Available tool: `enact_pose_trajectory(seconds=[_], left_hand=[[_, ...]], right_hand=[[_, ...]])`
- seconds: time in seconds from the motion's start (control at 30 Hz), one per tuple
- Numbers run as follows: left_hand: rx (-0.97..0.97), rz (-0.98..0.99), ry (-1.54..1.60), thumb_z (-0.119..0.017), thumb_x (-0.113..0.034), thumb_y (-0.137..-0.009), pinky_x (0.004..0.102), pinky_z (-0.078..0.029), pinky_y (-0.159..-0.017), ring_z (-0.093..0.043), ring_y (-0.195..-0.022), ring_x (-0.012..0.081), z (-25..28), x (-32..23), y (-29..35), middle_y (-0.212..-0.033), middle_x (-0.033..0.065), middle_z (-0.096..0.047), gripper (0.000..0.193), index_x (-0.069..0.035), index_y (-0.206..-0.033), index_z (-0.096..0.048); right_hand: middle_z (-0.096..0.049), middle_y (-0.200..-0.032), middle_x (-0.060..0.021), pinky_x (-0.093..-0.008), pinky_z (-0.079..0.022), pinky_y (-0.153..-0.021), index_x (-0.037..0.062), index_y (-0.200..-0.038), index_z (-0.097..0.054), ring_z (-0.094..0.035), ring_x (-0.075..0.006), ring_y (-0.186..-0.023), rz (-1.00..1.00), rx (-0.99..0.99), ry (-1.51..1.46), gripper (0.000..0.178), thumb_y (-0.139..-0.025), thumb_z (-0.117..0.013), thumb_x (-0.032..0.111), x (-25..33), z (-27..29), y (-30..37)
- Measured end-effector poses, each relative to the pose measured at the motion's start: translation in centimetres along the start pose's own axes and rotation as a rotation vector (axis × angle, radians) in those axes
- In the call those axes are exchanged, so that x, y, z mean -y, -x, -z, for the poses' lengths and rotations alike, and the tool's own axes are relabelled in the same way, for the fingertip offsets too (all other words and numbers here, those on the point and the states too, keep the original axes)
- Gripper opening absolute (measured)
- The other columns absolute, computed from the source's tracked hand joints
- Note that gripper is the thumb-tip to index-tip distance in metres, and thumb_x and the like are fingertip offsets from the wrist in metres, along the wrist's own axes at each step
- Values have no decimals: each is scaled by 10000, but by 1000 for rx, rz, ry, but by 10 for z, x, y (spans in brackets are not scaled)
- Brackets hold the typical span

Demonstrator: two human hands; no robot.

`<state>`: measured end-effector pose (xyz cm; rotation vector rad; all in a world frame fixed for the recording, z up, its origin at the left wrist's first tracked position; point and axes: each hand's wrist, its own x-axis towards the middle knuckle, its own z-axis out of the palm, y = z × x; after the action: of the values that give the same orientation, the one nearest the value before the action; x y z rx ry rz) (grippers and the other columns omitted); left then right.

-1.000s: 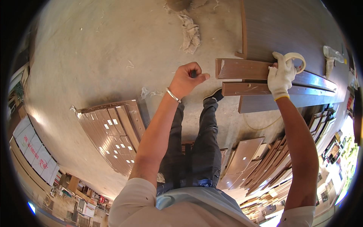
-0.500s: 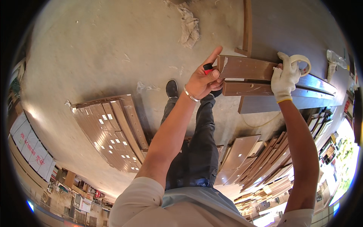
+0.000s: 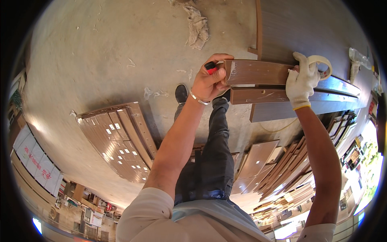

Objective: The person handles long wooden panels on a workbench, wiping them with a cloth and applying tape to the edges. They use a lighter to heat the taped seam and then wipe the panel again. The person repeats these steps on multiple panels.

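My left hand point(image 3: 206, 84), bare with a silver bracelet, pinches the near left end of a brown wooden board point(image 3: 260, 72). A small red-and-black object point(image 3: 211, 68), its kind unclear, is also tucked in that hand. In a white knit glove, my right hand point(image 3: 301, 84) grips the same board farther right, its fingers partly hidden behind it. A roll of pale tape point(image 3: 329, 67) hangs at the gloved hand's outer side. Just below the held board runs a second brown board point(image 3: 258, 96) with a small hole near its end.
A large dark panel point(image 3: 306, 30) lies at the upper right, and another dark board point(image 3: 278, 113) sits under the held ones. Stacked brown panels point(image 3: 117, 141) lie at left. A crumpled rag point(image 3: 197, 30) is on the floor ahead. More boards point(image 3: 282, 169) are stacked lower right.
My left index finger, stretched out upward before, now lies bent along the board's end. Both boards' ends sit slightly farther left in view, which has also shifted a little.
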<state>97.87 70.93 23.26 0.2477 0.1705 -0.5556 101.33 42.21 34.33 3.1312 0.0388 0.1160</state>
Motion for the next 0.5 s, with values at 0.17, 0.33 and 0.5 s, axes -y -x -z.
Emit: enact_pose_trajectory(seconds=[0.17, 0.33, 0.5], left_hand=[[-158, -87, -77, -682, -334, -1040, 253, -372, -520, -468, -583, 81, -19, 12, 2, -826, 17, -650, 498, -75, -1438, -530], [-268, -10, -137, -681, -388, -1039, 256, -373, -512, -478, -579, 71, -35, 10, 13, -894, -7, -656, 574, -99, -1501, -499], [-146, 84, -21, -697, -337, -1039, 271, -395, -553, -479, -611, 71, -31, 1, 19, -985, -21, -651, 657, -104, -1587, -419]], right_hand=[[-607, -1065, -96, -518, -417, -981, 195, -1245, -659, -587, -335, -1063, 22, -13, -8, 467, -789, -730, 126, 0, -1, -1], [-603, -1074, -97, -524, -425, -967, 189, -1256, -645, -590, -335, -1049, 35, -6, 21, 478, -793, -744, 118, -1, -1, -1], [-601, -1096, -108, -517, -431, -961, 200, -1261, -640, -594, -340, -1049, 42, -17, 46, 500, -787, -780, 122, 1, -1, -1]])
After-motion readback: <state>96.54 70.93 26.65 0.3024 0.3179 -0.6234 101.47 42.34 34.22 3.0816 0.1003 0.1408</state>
